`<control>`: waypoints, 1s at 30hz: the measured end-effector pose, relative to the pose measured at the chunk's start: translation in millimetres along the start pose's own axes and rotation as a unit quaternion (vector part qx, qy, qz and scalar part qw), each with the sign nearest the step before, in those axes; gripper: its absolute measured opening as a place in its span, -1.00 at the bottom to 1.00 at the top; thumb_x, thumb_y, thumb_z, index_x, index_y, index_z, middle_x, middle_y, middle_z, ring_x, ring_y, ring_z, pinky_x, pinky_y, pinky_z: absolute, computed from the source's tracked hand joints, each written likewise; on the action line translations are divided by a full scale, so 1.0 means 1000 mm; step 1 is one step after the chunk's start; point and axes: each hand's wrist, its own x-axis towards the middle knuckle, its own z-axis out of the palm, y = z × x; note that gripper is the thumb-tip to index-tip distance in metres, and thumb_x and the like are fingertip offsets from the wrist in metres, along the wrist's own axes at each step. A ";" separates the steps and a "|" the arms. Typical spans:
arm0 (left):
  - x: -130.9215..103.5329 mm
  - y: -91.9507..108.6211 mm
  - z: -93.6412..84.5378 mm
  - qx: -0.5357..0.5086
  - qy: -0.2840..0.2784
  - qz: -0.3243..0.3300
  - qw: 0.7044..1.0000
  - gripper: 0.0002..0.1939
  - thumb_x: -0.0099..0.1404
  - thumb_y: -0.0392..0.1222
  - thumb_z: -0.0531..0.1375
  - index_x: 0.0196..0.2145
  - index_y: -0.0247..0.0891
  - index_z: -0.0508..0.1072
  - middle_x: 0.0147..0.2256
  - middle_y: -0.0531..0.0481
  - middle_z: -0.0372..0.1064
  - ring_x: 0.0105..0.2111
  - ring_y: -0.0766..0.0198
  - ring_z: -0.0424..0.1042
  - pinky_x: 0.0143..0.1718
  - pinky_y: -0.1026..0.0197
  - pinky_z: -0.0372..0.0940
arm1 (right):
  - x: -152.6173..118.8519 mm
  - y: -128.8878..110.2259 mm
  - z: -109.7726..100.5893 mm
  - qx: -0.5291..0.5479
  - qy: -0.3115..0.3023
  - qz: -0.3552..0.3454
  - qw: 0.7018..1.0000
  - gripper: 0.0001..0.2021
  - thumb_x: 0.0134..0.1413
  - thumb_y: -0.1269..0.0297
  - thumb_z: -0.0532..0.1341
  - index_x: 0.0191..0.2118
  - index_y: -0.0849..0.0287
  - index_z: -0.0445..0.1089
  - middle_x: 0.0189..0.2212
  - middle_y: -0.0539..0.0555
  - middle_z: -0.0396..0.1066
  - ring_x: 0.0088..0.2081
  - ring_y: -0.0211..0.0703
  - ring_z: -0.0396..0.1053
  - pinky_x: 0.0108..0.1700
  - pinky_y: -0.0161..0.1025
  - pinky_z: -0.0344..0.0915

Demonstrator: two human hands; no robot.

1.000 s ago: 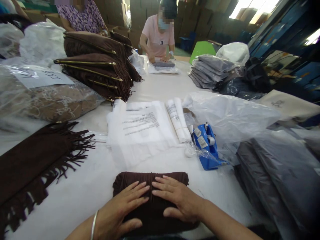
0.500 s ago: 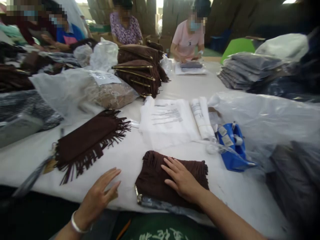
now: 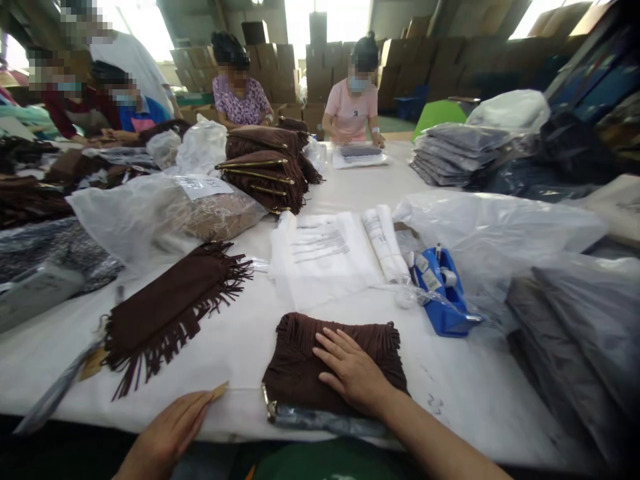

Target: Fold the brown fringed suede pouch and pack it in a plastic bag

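Flat on a dark brown fringed bag (image 3: 295, 363) rests my right hand (image 3: 353, 373), its fingers stretched out. The bag lies near the table's front edge, with a gold zipper end at its lower left corner and clear plastic along its lower side. To the left, my left hand (image 3: 173, 427) pinches a small tan hang tag (image 3: 220, 390) between its fingertips. A thin string runs from the tag to the bag's left side. Another brown fringed piece (image 3: 160, 310) lies flat farther left.
White printed plastic bags (image 3: 320, 250) lie beyond the bag, with a blue tape dispenser (image 3: 443, 293) to their right. A stack of brown zippered bags (image 3: 263, 167) stands behind. Wrapped grey packs (image 3: 455, 153) are piled at the back right. Several people work across the table.
My left hand has moved down and left and its fingers have closed on the tan hang tag, drawing the string out. My right hand stays on the bag. The camera view has tilted up.
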 end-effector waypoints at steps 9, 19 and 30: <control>0.123 0.150 0.010 0.135 -0.287 0.308 0.897 -0.73 0.38 -0.27 -0.04 -0.20 -0.13 0.45 -0.31 -0.03 0.41 -0.30 0.24 0.36 -0.23 0.22 0.26 | 0.000 -0.003 -0.008 0.048 0.019 0.023 0.998 -0.54 0.28 0.17 0.00 0.24 0.14 0.07 0.22 0.10 0.10 0.28 -0.13 -0.09 0.30 -0.01 -0.12; 0.242 0.162 0.075 0.135 -0.156 0.242 0.948 -0.75 0.36 -0.17 -0.01 -0.10 -0.24 0.39 -0.18 -0.15 0.39 -0.13 0.16 0.33 -0.04 0.10 0.26 | 0.000 -0.002 -0.021 0.095 -0.010 0.036 0.995 -0.42 0.25 0.01 -0.02 0.30 0.12 -0.08 0.23 0.10 0.08 0.28 -0.10 -0.10 0.31 -0.03 -0.17; 0.293 0.173 0.133 0.230 -0.205 0.161 0.938 -0.76 0.26 -0.42 -0.01 -0.41 -0.37 0.43 -0.35 -0.25 0.41 -0.31 0.06 0.42 -0.26 0.07 0.26 | 0.002 0.019 0.011 0.073 0.014 0.006 0.997 -0.46 0.27 0.00 -0.05 0.28 0.09 -0.03 0.23 0.06 0.08 0.28 -0.10 -0.09 0.31 -0.01 -0.18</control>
